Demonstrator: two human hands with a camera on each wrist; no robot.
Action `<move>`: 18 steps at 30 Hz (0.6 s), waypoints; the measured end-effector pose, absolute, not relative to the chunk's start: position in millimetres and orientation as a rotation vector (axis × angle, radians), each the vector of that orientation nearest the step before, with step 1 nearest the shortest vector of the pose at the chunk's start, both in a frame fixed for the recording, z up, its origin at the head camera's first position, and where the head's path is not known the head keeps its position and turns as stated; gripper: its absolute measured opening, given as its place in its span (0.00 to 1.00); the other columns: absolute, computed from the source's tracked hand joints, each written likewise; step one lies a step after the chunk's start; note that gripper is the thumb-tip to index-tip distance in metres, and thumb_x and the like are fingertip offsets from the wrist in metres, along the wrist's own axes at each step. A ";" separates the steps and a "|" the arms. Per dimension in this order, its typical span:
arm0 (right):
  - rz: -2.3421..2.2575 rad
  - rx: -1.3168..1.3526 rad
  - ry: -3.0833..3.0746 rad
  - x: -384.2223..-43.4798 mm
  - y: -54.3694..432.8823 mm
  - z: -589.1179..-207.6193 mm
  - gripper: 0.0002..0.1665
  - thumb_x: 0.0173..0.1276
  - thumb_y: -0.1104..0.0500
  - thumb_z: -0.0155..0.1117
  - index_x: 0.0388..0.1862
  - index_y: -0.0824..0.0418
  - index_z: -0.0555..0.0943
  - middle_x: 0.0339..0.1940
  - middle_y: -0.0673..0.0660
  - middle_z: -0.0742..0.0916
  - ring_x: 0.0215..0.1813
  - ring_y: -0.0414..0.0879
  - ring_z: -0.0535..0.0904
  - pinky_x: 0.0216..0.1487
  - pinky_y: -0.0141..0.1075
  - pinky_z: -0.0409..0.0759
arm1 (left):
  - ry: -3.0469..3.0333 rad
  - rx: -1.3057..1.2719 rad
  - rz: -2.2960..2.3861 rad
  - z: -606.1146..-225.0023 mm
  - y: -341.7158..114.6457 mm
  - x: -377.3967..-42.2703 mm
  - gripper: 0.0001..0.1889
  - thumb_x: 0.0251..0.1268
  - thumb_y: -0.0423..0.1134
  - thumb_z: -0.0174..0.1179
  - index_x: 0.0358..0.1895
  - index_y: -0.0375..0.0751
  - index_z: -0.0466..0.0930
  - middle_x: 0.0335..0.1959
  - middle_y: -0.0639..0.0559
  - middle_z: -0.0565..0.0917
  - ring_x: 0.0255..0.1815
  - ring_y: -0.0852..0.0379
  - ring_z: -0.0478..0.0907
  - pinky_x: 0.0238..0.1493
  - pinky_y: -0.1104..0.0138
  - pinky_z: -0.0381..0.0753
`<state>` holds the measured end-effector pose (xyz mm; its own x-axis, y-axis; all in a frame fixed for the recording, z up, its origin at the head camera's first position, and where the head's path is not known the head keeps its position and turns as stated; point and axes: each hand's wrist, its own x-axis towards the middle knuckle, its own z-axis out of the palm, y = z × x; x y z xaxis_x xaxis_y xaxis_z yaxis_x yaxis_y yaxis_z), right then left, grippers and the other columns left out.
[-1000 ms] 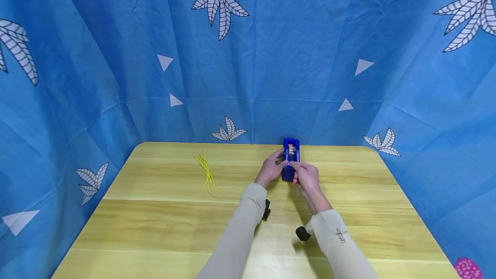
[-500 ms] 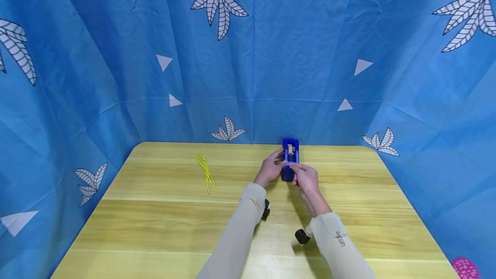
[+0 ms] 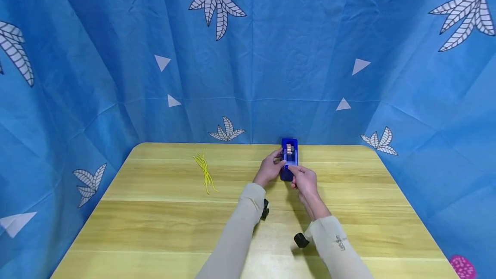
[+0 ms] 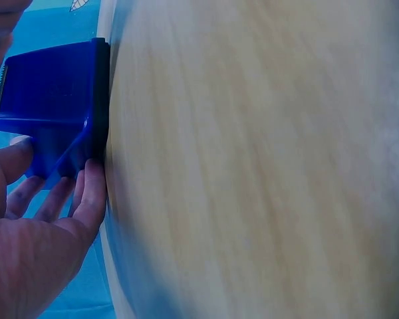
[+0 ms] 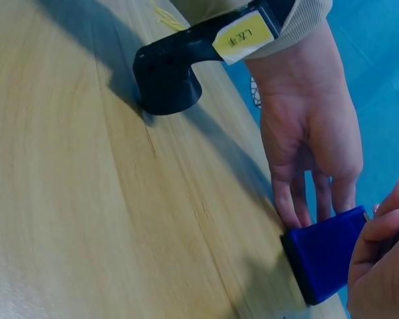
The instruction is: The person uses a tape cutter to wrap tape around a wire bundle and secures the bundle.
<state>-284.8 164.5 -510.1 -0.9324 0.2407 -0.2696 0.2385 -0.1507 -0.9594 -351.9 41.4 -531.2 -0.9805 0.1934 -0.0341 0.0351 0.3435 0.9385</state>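
Note:
A blue tape dispenser [image 3: 287,175] stands at the table's far edge, with a roll of tape [image 3: 289,149] in its well. My left hand [image 3: 268,169] grips its left side; in the left wrist view the fingers lie along the lower wall of the dispenser [image 4: 50,83] and the thumb is near its upper edge. My right hand [image 3: 306,180] is at the cutter end, thumb and forefinger pinched together on the tape's end, which is too small to make out. In the right wrist view, the curled fingers of the right hand [image 5: 382,266] are beside the toothed edge.
Several yellow strings [image 3: 205,171] lie in a loose bundle on the left of the wooden table [image 3: 155,227]. A blue patterned curtain [image 3: 294,55] hangs right behind the far edge. A black wrist camera [image 3: 301,240] sticks out below the right sleeve.
My right hand's pinched fingers have shifted slightly toward me over the cutter end. The left hand keeps its grip and the dispenser stays put; the head view has turned a little.

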 end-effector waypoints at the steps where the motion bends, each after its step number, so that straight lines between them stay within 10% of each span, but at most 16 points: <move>1: 2.311 -0.580 -2.047 -283.9 164.5 -510.2 0.18 0.77 0.60 0.62 0.56 0.73 0.81 0.13 0.46 0.75 0.14 0.34 0.68 0.16 0.25 0.68 | 2.459 0.212 1.709 -531.3 41.4 -351.8 0.28 0.80 0.40 0.58 0.79 0.54 0.67 0.71 0.42 0.78 0.68 0.44 0.79 0.68 0.55 0.79; 18: 2.330 -0.536 -2.035 -269.7 162.3 -514.7 0.22 0.77 0.59 0.63 0.60 0.74 0.79 0.12 0.44 0.73 0.14 0.34 0.68 0.17 0.24 0.68 | 2.487 0.263 1.706 -529.3 41.0 -348.8 0.28 0.80 0.39 0.57 0.79 0.51 0.66 0.71 0.40 0.77 0.67 0.42 0.80 0.69 0.54 0.78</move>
